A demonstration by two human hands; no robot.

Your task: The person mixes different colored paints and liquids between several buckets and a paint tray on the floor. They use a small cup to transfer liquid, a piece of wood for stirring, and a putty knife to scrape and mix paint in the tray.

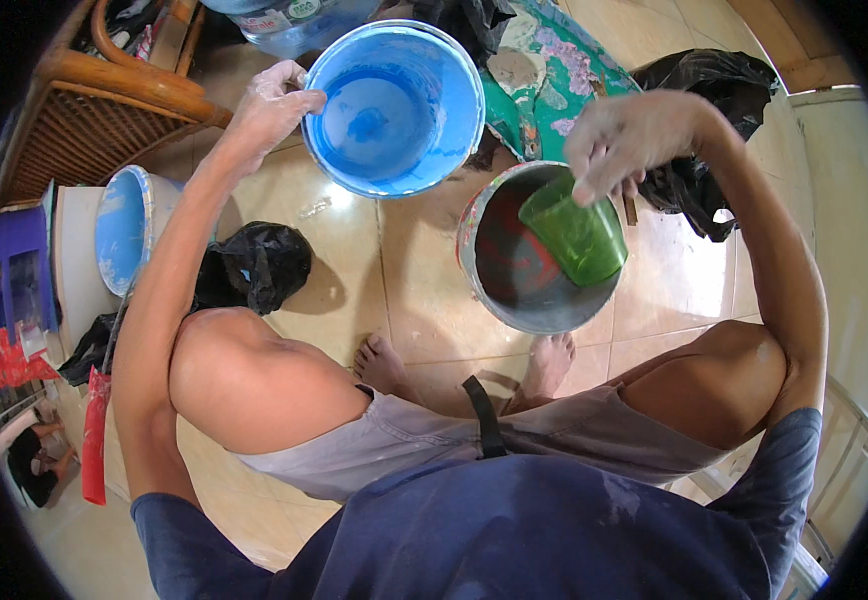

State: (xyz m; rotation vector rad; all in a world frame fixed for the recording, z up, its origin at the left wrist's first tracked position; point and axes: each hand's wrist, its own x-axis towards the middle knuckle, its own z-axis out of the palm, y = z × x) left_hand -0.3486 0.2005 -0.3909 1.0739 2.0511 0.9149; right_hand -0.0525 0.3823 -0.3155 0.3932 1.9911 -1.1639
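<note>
My left hand [272,108] is closed on the left rim of a blue bucket [434,140], tilted so that its inside shows. Pale smears and a darker blue patch mark the bucket's bottom. My right hand [629,145], slightly blurred, grips a translucent green plastic cup [576,235] by its upper end. The cup hangs tilted over the mouth of a second bucket [484,285], grey inside with a reddish patch showing. Whitish dust or residue coats both hands. Whether the cup holds anything, I cannot tell.
A green patterned cloth [524,70] and a black plastic bag [719,85] lie beyond the grey bucket. To the left are another black bag [259,265], a blue-lined bucket [122,230], a red-handled tool [96,440] and wicker furniture [104,140]. A large water bottle [299,22] stands at the back.
</note>
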